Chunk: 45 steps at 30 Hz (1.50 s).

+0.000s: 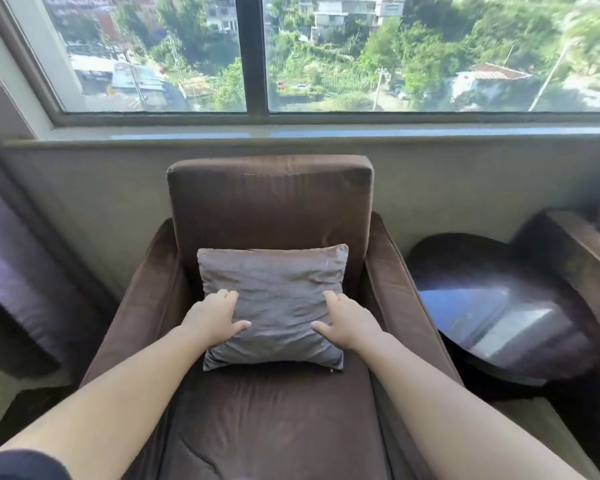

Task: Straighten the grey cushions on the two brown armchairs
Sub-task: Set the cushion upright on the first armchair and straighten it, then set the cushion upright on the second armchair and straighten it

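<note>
To the left of the brown armchair (271, 202) hangs a dark curtain (11, 271), and it is not touched. On the seat of the armchair, the left hand (215, 317) grasps the left side of the grey cushion (274, 299), with the thumb spread over the front and the fingers bent into the fabric. The cushion stands in the middle of the armchair and leans on its backrest, nearly upright, with its lower edge on the seat. The right hand (347, 320) holds the right side of the cushion in the same way.

To the right of the armchair is a round dark table (499, 306), and beyond it there is a brown shape (586, 258) (probably armchair number 2, but it is blurred and cut by the edge).

The step in hand seems to be to set cushion 1 square. It looks almost finished. The next move probably calls for letting go with both hands and going to the other armchair, where the cushion is not visible.
</note>
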Tool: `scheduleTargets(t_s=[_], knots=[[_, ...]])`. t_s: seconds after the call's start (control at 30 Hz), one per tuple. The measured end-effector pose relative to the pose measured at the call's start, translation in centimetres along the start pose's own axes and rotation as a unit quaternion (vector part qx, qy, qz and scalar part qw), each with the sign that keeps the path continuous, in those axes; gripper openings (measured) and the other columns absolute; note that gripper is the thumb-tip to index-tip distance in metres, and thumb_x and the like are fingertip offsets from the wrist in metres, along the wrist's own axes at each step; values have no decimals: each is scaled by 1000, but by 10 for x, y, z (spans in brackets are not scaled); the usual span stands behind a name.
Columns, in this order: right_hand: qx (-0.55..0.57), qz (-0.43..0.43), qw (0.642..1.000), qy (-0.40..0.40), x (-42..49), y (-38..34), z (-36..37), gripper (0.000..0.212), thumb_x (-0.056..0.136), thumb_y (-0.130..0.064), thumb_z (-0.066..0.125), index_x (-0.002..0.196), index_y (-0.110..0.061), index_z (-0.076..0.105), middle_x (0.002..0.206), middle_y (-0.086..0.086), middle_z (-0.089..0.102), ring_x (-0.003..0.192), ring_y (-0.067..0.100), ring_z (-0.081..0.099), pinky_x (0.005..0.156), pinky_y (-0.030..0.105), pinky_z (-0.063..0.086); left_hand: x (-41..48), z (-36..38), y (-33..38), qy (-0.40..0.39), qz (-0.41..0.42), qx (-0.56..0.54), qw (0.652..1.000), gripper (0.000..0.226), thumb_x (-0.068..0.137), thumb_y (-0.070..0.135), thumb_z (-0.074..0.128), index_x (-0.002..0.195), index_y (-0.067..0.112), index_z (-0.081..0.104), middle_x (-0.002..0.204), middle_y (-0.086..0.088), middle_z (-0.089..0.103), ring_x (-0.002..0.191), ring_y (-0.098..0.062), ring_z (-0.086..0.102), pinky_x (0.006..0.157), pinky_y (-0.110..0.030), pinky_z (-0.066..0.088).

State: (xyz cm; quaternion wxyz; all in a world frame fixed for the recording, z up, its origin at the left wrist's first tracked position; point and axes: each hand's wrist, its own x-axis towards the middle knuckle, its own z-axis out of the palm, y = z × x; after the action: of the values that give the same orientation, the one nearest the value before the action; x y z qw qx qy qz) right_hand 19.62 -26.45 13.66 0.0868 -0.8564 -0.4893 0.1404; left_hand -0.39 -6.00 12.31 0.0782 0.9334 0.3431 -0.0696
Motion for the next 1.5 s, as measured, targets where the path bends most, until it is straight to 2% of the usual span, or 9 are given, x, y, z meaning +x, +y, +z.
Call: scheduleTargets(t_s=[0.17, 0.33, 0.43, 0.63, 0.77, 0.87, 1.0, 1.2, 1.5], knots=[[-7, -2, 998, -57, -65, -46, -57, 52, 90, -50, 56, 122, -11, 43, 123, 13, 55, 115, 34, 56, 89, 43, 49, -78, -67, 21, -29, 9, -58, 998, 70, 87, 60, 61, 138, 16, 43, 135, -3, 51, 126, -24, 53, 102, -39, 46], [-7, 32, 996, -83, -109, -92, -104, 50, 90, -42, 58, 121, -6, 43, 116, 17, 62, 110, 35, 60, 84, 41, 50, -136, -130, 16, -55, 30, -51, 997, 72, 87, 56, 61, 143, 16, 41, 140, -4, 51, 131, -24, 51, 106, -40, 44], [-16, 41, 994, -105, -129, -115, -123, 40, 89, -40, 58, 108, -10, 41, 115, 19, 63, 111, 36, 60, 84, 41, 49, -159, -158, 8, -63, 43, -23, 997, 65, 89, 53, 59, 139, 15, 43, 138, -5, 52, 130, -26, 52, 104, -40, 45], [-14, 20, 997, -76, -149, -144, -152, 37, 88, -43, 58, 104, -14, 41, 112, 16, 66, 108, 34, 60, 77, 37, 42, -188, -195, 2, -66, 58, 11, 996, 49, 90, 43, 56, 128, 12, 50, 129, -7, 56, 120, -29, 57, 99, -43, 48], [2, 8, 998, -63, -162, -143, -164, 52, 88, -42, 58, 125, -8, 46, 111, 15, 65, 108, 33, 60, 81, 37, 46, -198, -207, 12, -51, 56, 12, 997, 51, 90, 41, 57, 131, 11, 51, 130, -8, 57, 121, -29, 57, 101, -43, 47], [-10, 6, 998, -59, -184, -118, -172, 52, 89, -43, 58, 126, -8, 46, 116, 15, 61, 112, 33, 57, 81, 36, 43, -201, -207, 42, -44, 71, 11, 996, 49, 88, 37, 56, 130, 11, 52, 129, -9, 59, 120, -29, 58, 100, -41, 48], [-3, 63, 997, -45, -235, -54, -186, 57, 90, -44, 57, 135, -12, 43, 128, 13, 55, 122, 31, 52, 96, 39, 44, -189, -199, 117, -61, 111, 16, 992, 49, 88, 38, 55, 129, 12, 54, 131, -8, 61, 120, -28, 58, 100, -39, 47], [-6, 217, 976, -36, -370, 84, -192, 55, 90, -44, 56, 132, -10, 42, 128, 14, 53, 121, 35, 54, 97, 44, 46, -187, -176, 319, -75, 272, 21, 959, 46, 87, 41, 59, 122, 12, 54, 127, -9, 61, 119, -29, 58, 97, -37, 47], [82, 459, 884, 28, -571, 223, -199, 52, 88, -47, 54, 128, -16, 44, 126, 10, 54, 119, 32, 55, 93, 41, 48, -245, -138, 582, -110, 482, 63, 867, 44, 86, 36, 57, 124, 15, 54, 124, -6, 57, 118, -28, 58, 95, -41, 50]])
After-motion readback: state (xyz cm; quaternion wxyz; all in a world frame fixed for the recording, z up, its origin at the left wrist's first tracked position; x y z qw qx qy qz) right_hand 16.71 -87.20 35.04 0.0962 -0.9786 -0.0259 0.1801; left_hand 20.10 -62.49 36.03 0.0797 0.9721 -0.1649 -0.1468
